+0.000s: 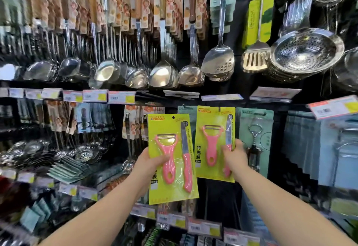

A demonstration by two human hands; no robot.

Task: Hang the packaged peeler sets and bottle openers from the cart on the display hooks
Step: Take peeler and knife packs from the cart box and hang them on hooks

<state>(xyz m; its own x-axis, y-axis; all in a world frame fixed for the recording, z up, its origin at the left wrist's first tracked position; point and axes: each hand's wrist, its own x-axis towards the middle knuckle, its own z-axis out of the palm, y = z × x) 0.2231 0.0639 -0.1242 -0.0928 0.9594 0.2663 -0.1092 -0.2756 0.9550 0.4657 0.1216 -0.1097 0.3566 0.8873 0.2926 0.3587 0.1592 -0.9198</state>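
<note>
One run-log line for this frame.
left hand: holds peeler set | right hand: holds second peeler set at hook row | neither confirmed hung

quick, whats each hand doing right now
Left hand: closed on a peeler set pack, held free of the hooks.
Right hand: gripping a second peeler set pack up at the display.

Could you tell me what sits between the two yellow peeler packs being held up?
Nothing sits between the left pack and the right pack in the head view; only a narrow gap showing the dark display behind.
</note>
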